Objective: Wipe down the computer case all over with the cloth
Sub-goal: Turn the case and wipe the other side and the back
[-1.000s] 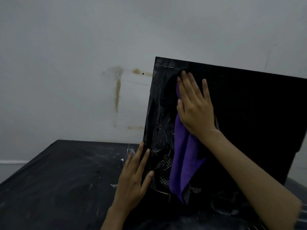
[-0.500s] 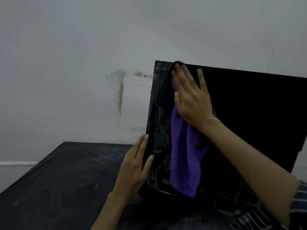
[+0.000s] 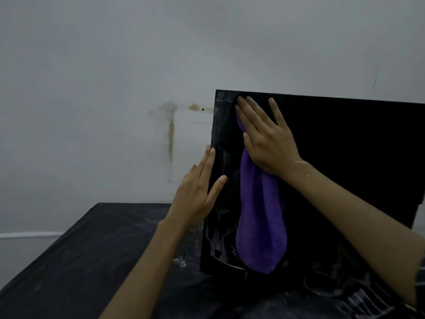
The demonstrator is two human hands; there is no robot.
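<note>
A black computer case (image 3: 340, 157) stands upright on the dark table (image 3: 87, 261), its glossy side panel facing me. My right hand (image 3: 264, 137) lies flat with straight fingers near the panel's top left corner and presses a purple cloth (image 3: 259, 222) against it. Most of the cloth hangs down the panel below my palm. My left hand (image 3: 197, 192) rests with straight fingers against the case's left edge, thumb on the panel.
A stained grey wall (image 3: 138, 88) rises right behind the table and case. The scuffed tabletop stretches to the left of the case. A crumpled bit of clear plastic (image 3: 184, 261) lies by the case's lower left corner.
My right hand has slid the cloth upward toward the panel's top left corner. My left hand has moved up the case's left edge.
</note>
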